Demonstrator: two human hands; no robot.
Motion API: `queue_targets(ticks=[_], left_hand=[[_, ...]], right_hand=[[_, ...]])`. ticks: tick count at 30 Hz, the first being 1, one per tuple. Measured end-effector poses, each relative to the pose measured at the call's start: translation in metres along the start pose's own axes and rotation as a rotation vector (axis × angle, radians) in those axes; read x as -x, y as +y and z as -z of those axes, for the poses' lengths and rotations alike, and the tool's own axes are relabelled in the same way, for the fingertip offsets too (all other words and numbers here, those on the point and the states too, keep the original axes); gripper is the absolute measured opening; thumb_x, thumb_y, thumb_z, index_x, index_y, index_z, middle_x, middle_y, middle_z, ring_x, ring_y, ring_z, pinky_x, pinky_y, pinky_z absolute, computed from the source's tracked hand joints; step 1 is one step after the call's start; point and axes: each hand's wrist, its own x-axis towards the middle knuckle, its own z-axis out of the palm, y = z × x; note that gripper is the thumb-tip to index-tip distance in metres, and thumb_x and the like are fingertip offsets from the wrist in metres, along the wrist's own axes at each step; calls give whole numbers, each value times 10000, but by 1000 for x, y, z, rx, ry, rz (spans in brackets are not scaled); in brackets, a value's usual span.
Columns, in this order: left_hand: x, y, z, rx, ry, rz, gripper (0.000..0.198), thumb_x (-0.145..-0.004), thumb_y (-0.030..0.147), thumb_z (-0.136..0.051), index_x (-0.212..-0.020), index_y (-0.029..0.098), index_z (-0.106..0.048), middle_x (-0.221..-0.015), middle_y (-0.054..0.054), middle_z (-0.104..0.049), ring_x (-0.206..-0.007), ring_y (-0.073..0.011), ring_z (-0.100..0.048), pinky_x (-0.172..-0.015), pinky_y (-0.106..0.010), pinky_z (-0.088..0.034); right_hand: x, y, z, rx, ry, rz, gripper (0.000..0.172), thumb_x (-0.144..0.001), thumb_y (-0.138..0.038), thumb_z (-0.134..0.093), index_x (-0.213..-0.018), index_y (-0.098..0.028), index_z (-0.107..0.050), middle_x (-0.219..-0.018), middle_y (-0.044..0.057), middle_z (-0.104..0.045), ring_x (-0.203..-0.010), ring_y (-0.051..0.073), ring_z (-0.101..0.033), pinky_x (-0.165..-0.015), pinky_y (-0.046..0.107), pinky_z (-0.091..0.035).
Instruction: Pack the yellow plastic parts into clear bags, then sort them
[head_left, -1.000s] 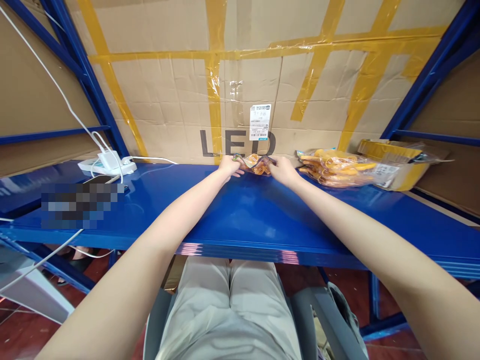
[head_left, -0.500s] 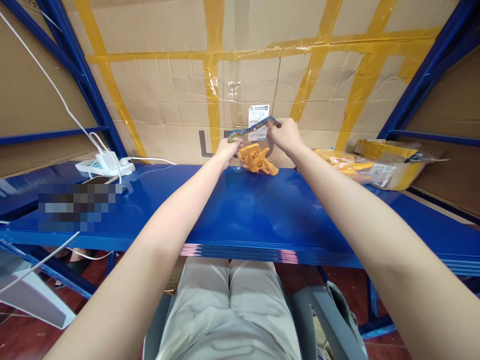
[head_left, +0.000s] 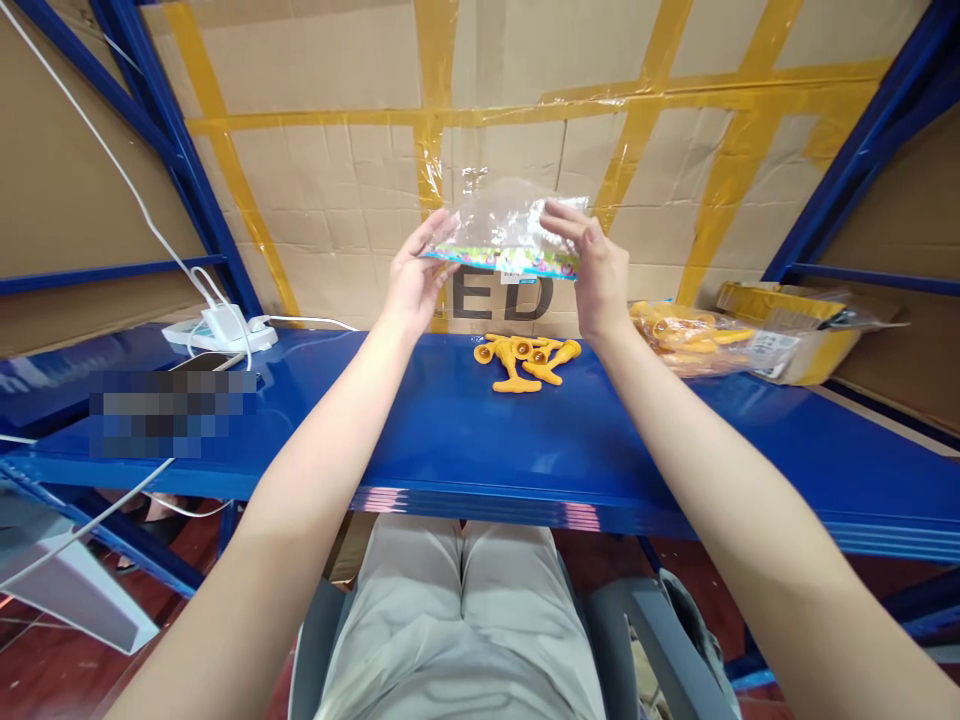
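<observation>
My left hand (head_left: 415,277) and my right hand (head_left: 592,264) hold a clear plastic bag (head_left: 504,232) up between them, well above the blue shelf (head_left: 480,440). The bag is upside down, its coloured strip at the bottom edge, and it looks empty. My fingers pinch its two ends. Directly below it, several small orange plastic pieces (head_left: 525,358) lie loose in a small pile on the shelf, near the back.
A cardboard wall (head_left: 510,120) with yellow tape and a shipping label closes the back. Right of the pile lie a bag of more orange pieces (head_left: 686,335) and a yellow box (head_left: 787,330). A white power strip (head_left: 221,330) with cables sits at the left.
Both hands lifted the bag from the shelf and turned it over. The orange pieces dropped out and now lie on the shelf.
</observation>
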Motion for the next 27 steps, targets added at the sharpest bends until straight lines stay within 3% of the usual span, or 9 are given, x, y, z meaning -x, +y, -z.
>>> queue_targets(ticks=[4, 8, 11, 13, 16, 20, 23, 27], left_hand=[[11, -21, 15, 61, -7, 224, 470, -889, 315, -477, -1357, 285, -477, -1338, -41, -594, -1135, -190, -611, -892, -323, -514], [19, -43, 21, 40, -116, 526, 466, -876, 566, -502, -1150, 199, -585, -1089, -101, -716, -939, -202, -688, -778, -313, -542], [25, -54, 15, 56, -21, 613, 319, -866, 460, -597, -960, 155, -601, -756, -54, -708, -620, -126, -663, -600, -224, -514], [28, -58, 9, 85, 98, 625, 171, -905, 310, -571, -862, 144, -577, -591, 5, -628, -434, -66, -549, -460, -165, -421], [31, -59, 4, 108, 149, 583, 149, -938, 237, -512, -822, 154, -556, -509, 48, -557, -341, -38, -446, -367, -139, -301], [33, -56, 4, 117, 14, 490, 139, -941, 266, -520, -883, 163, -593, -466, 74, -500, -316, -39, -398, -366, -142, -317], [36, -53, 5, 82, -120, 450, 175, -938, 309, -533, -945, 165, -631, -439, 80, -463, -313, -44, -374, -362, -148, -303], [41, -53, 5, -17, -178, 415, 239, -942, 365, -518, -964, 171, -656, -373, 100, -365, -290, -52, -298, -367, -165, -276]], right_hand=[[26, 17, -10, 81, 22, -231, 510, -951, -552, -324, -1060, -238, -711, -1191, 66, -661, -1217, 254, -547, -1034, 473, -414], [49, 39, -17, -9, -119, -356, 375, -871, -486, -508, -834, -187, -731, -1042, 95, -704, -1078, 237, -618, -980, 409, -456], [61, 47, -21, -112, -233, -438, 252, -785, -407, -623, -726, -182, -719, -979, 90, -712, -998, 230, -639, -968, 400, -460], [64, 49, -24, -175, -231, -503, 185, -749, -357, -661, -729, -183, -721, -1001, 85, -706, -1020, 232, -629, -986, 401, -447], [62, 50, -28, -289, -56, -663, 127, -702, -248, -706, -817, -195, -710, -1099, 62, -677, -1092, 213, -602, -998, 371, -445], [55, 50, -25, -564, 189, -995, 157, -727, -178, -703, -841, -216, -604, -890, 5, -684, -911, 152, -663, -825, 295, -541], [52, 46, -21, -690, 177, -1146, 139, -799, -260, -680, -785, -200, -556, -761, 9, -667, -736, 142, -661, -645, 257, -555], [52, 41, -19, -650, 152, -1166, 168, -842, -291, -646, -750, -178, -561, -688, 11, -654, -572, 109, -591, -509, 216, -492]])
